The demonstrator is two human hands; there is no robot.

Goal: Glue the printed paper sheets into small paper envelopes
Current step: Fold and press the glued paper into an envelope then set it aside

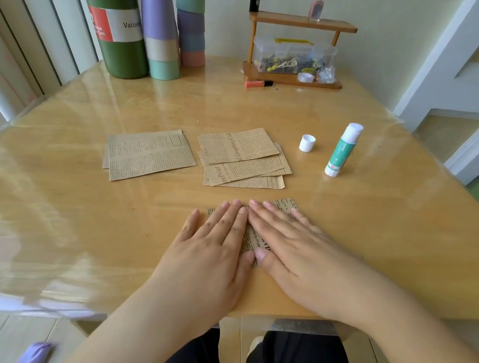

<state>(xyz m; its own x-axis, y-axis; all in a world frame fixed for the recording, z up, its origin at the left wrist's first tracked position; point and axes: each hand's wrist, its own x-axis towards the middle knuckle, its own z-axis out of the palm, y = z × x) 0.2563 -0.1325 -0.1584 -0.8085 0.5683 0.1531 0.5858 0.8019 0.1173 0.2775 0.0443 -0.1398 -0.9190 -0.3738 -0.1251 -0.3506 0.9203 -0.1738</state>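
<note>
A folded piece of brown printed paper (252,240) lies on the wooden table near its front edge. My left hand (209,248) and my right hand (294,243) press flat on it side by side, fingers straight, thumbs meeting, so most of it is hidden. Behind it sits a loose pile of several printed sheets (243,159). To the left lies a stack of flat printed pieces (148,156). An uncapped glue stick (343,149) lies on its side at the right, and its white cap (307,143) stands beside it.
At the back stand a green vacuum flask (120,34), stacked pastel cups (161,33), and a small wooden shelf (290,50) with a clear box, nail polish bottles and an orange marker. The table (73,197) has a glossy cover.
</note>
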